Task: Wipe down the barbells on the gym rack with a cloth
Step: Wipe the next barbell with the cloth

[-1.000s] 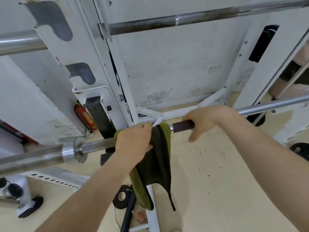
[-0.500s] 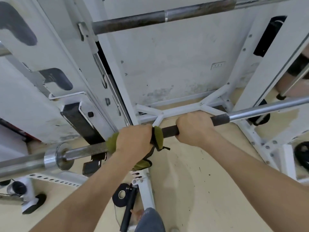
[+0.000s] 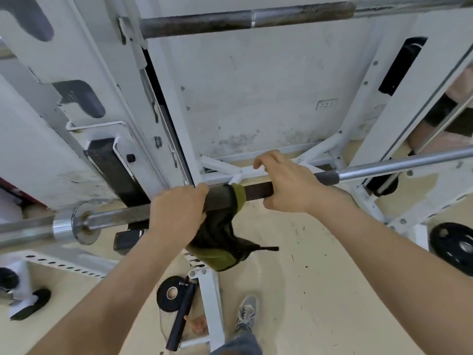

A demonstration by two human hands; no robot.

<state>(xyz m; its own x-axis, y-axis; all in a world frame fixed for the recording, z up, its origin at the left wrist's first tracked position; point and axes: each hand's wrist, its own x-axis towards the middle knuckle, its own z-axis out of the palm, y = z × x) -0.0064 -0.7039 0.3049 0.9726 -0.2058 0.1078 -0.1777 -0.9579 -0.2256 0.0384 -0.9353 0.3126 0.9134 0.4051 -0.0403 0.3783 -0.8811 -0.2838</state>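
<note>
The lower barbell (image 3: pixel 122 215) lies across the rack (image 3: pixel 399 98) from 8 o'clock to 3 o'clock of the view, passing just below centre. The cloth (image 3: pixel 217 231), green with a dark face, is wrapped over the bar at centre and hangs towards 6 o'clock. The left hand (image 3: pixel 176 213) is clenched round bar and cloth together on the cloth's 9 o'clock side. The right hand (image 3: pixel 286 185) sits on the bar at the cloth's 3 o'clock side, palm on top, thumb hooked beneath and fingers raised off the steel. Half a second ago that right hand was fully clenched, and the cloth was bunched tight under the left hand; the cloth has since opened out and trails below. Judgement: the grip is being reset between strokes, with the right hand easing to shift along. The shaft towards the collar (image 3: pixel 64 226) at 8 o'clock is dull and rough-looking. The bright length towards 3 o'clock has no cloth on it. The upper barbell (image 3: pixel 204 21) at 12 o'clock looks rusty and has no cloth on it.
</note>
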